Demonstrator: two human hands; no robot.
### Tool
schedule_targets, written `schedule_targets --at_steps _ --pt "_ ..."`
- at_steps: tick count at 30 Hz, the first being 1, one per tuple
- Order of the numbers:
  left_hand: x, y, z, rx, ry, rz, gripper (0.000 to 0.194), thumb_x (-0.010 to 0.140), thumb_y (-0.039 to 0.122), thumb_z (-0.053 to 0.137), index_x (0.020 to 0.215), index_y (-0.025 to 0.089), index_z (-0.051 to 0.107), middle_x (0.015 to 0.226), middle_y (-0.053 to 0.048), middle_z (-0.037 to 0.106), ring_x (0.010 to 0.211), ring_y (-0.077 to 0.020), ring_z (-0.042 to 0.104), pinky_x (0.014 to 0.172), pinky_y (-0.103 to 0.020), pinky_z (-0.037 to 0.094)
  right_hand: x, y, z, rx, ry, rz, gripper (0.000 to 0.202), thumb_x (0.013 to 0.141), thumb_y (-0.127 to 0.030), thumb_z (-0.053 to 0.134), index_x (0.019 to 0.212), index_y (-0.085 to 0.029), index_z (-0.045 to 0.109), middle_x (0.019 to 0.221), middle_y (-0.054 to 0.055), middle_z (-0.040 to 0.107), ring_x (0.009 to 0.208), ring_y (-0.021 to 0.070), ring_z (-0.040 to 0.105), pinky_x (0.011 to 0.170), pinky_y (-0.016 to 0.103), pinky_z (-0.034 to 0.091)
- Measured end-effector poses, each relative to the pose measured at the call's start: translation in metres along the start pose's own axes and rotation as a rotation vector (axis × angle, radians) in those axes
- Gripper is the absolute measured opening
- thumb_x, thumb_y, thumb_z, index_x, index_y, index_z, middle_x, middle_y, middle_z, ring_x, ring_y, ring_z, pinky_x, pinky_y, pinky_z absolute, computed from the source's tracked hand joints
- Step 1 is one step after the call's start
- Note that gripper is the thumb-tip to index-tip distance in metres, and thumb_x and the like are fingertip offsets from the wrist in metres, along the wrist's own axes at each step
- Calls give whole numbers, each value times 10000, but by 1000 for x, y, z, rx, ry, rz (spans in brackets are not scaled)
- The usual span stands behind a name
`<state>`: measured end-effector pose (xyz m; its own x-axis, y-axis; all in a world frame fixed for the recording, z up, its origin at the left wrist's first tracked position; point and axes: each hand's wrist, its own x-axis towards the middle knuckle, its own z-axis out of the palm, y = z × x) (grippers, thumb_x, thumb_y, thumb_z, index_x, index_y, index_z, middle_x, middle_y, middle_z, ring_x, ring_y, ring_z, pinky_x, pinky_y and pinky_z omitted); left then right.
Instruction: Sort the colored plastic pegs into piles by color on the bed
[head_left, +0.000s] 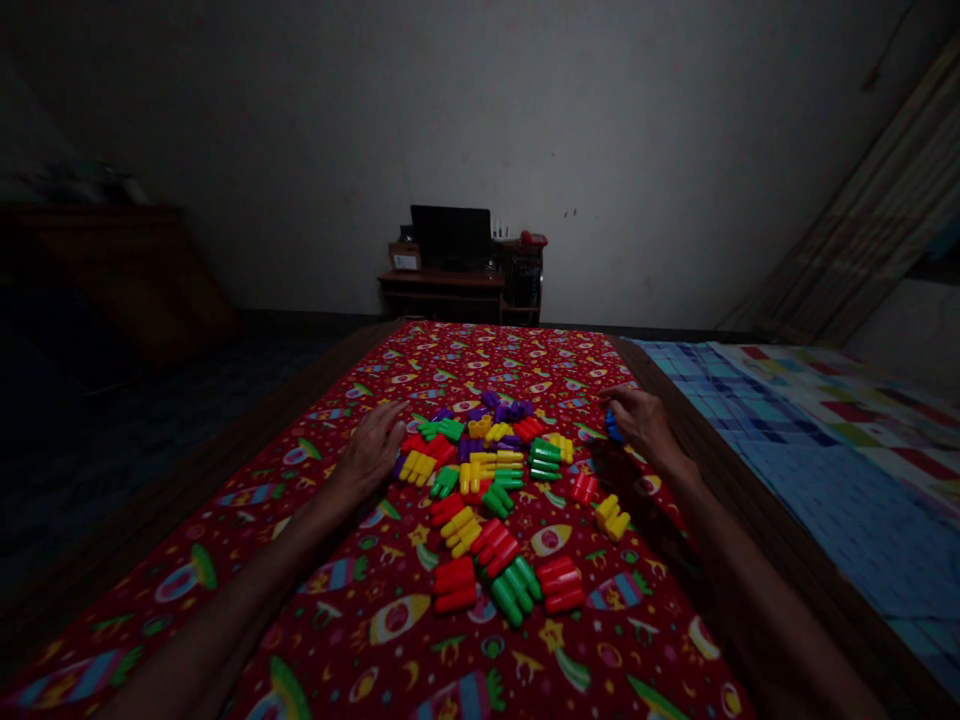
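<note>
A loose heap of glossy plastic pieces, each made of rounded fingers joined side by side, lies on a red cloth printed with rockets and stars [315,630], between the person's two hands. The cloth lies flat, which probably helps the pieces stay where they are put, and the heap sits centrally, within easy reach of both sides. The left hand [371,450] rests at the heap's left edge, fingers loosely spread with a gap before the thumb and no piece showing in the grip; it seems placed there to bound or steady that side. Near it lies a ridged yellow plastic block [417,468]. The right hand [641,415] is out to the right, apart from the heap, its thumb and fingers bent over a shiny blue plastic piece [613,425]; whether the grip is pinching the piece or merely touching it, I cannot tell, since the hand covers part of it. A ridged green plastic block [545,460] lies at the heap's right, a knobbly yellow plastic piece [613,518] sits by itself nearer the right forearm, and a broad red plastic block [560,585] lies towards the near end. At the far side, dark purple plastic pieces [514,411] blur into one another, and overlaps hide parts of the middle ones. Both forearms run out of the picture below, and the wooden cabinet [127,280] at left is mostly lost in shadow.
</note>
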<state>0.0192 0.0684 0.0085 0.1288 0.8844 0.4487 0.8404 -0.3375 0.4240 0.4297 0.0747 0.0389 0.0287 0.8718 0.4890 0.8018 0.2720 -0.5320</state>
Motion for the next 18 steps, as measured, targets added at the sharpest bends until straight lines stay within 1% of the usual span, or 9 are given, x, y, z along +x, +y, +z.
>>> schedule_targets --at_steps 2,4,6,8,11,13,14,16,18 --pt "-5 -16 13 -13 -38 -37 564 926 406 195 1320 105 463 1385 -153 487 1320 -234 404 1117 -434 295 -9 -12 27 139 -130 -56 372 878 -357 439 1115 -191 673 1065 97 711 961 224 666 860 385 510" --pt "-9 -22 21 -30 -77 -62 576 938 402 155 1350 111 433 1399 -145 477 1330 -221 395 1128 -431 282 -22 -19 53 182 -222 -84 486 890 -476 430 1252 -196 594 1265 119 613 1180 256 560 999 458 426" --pt "-10 -19 24 -63 -93 -64 591 942 411 135 1364 108 417 1409 -142 468 1331 -214 394 1132 -425 279 -34 -27 72 214 -312 -87 599 894 -583 370 1336 -208 522 1388 113 507 1317 262 422 1095 491 311" --pt "-10 -10 23 -116 -87 -66 597 945 422 130 1369 110 412 1421 -136 458 1333 -209 392 1134 -420 279 -41 -39 79 285 -410 -88 675 894 -652 277 1384 -228 466 1444 85 442 1371 243 336 1137 475 246" --pt "-7 -1 19 -182 -68 -96 597 941 429 140 1349 108 434 1396 -147 484 1307 -220 427 1117 -437 305 -41 -61 69 381 -513 -101 723 882 -693 211 1422 -254 408 1478 49 392 1386 218 305 1150 441 235" --pt "-5 -1 17 -208 -35 -126 594 937 430 151 1332 101 450 1361 -161 515 1280 -229 460 1091 -446 342 -38 -68 51 369 -499 -90 729 886 -687 204 1427 -239 402 1479 60 385 1378 220 324 1148 438 244" --pt "-5 -3 17 -210 -5 -141 587 935 428 158 1322 104 458 1349 -163 527 1270 -232 472 1082 -450 354 -39 -66 41 339 -463 -80 730 891 -678 207 1423 -222 410 1476 73 388 1375 225 329 1149 441 240" --pt "-4 -8 18 -197 58 -170 566 934 419 171 1299 116 480 1332 -159 545 1255 -236 488 1079 -460 354 -50 -53 21 252 -367 -55 713 902 -652 228 1408 -196 437 1464 96 405 1376 236 326 1156 451 220" --pt "-3 -12 21 -178 90 -195 554 936 412 175 1284 125 497 1327 -157 553 1252 -242 493 1087 -476 337 -76 -33 7 156 -304 -20 668 904 -628 277 1395 -212 457 1456 96 421 1384 252 307 1158 476 211"
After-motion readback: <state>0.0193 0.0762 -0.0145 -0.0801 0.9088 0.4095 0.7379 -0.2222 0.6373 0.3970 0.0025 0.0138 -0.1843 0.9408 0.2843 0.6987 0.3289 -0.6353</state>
